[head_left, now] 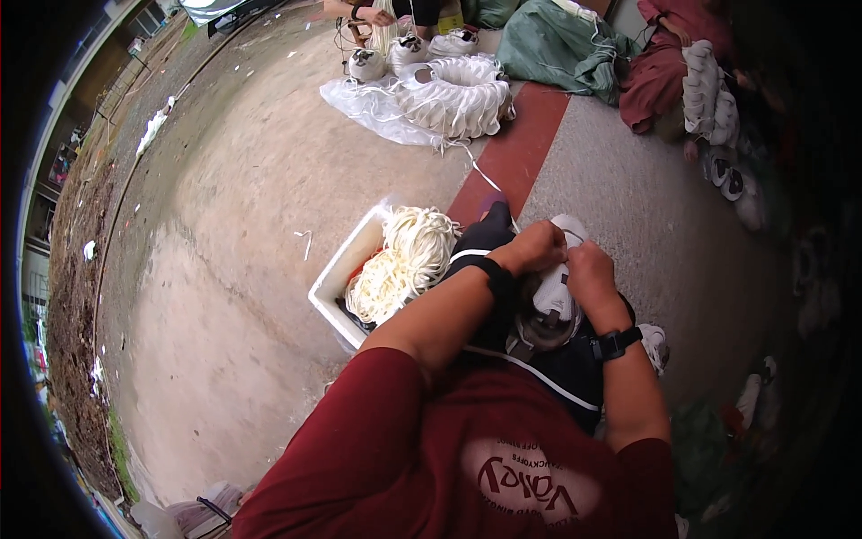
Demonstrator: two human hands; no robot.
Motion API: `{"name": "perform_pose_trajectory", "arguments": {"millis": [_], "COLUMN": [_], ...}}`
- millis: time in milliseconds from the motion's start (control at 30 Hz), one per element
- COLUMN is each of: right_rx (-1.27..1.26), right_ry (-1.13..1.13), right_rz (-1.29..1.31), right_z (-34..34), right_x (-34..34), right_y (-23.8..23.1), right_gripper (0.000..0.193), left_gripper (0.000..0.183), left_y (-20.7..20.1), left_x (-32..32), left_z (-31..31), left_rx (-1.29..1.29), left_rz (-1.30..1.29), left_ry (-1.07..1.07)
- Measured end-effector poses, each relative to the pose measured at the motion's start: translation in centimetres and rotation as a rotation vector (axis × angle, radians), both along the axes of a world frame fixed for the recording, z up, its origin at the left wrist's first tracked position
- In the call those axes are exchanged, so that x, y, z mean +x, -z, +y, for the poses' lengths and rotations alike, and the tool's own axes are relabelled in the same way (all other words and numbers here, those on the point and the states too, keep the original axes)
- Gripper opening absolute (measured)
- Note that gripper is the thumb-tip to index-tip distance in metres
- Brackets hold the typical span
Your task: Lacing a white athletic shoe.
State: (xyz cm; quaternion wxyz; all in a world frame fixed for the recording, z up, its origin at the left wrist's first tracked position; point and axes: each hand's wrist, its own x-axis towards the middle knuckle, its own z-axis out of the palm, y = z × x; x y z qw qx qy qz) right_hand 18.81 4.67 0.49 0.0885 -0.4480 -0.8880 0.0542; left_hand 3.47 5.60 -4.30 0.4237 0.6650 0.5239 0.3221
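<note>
A white and grey shoe [555, 304] rests on my lap, its toe end pointing away from me. My left hand [537, 245] is closed in a pinch over the shoe's front part. Close beside it, my right hand [590, 271] is also closed, at the shoe's right side. A short stretch of white shoelace [572, 235] shows between the two hands; the fingertips themselves are largely hidden. By my left knee, a white foam box [325, 295] holds thick bundles of cream-white shoelaces [404, 260].
Ahead, a ring of white shoes [458, 97] lies on a plastic sheet [355, 101]. A co-worker's hand [375, 16] is near more shoes there. Green sacks [561, 49] stand behind. At the far right another person sits by strung white shoes [709, 94]. A red strip [530, 135] crosses the concrete.
</note>
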Motion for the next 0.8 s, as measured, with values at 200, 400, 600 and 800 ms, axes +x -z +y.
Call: {"name": "perform_pose_trajectory", "arguments": {"millis": [200, 400, 600, 800], "right_rx": [-0.031, -0.166, -0.486, -0.775], "right_ry": [-0.057, -0.238, -0.062, 0.174], "right_rz": [-0.109, -0.004, 0.247, 0.629], "right_z": [0.6, 3.2, 2.8, 0.8], "right_x": [0.2, 2.0, 5.9, 6.5], "right_y": [-0.4, 0.3, 0.1, 0.8], "right_gripper": [0.008, 0.006, 0.008, 0.005], "left_gripper": [0.019, 0.019, 0.015, 0.015], "left_y": [-0.2, -0.5, -0.6, 0.0], "left_x": [-0.1, -0.3, -0.3, 0.3], "left_z": [-0.1, -0.4, -0.6, -0.4], "left_rx": [-0.055, -0.025, 0.003, 0.066], "left_rz": [0.001, -0.031, -0.036, 0.052], "left_ry": [0.037, 0.043, 0.036, 0.007]}}
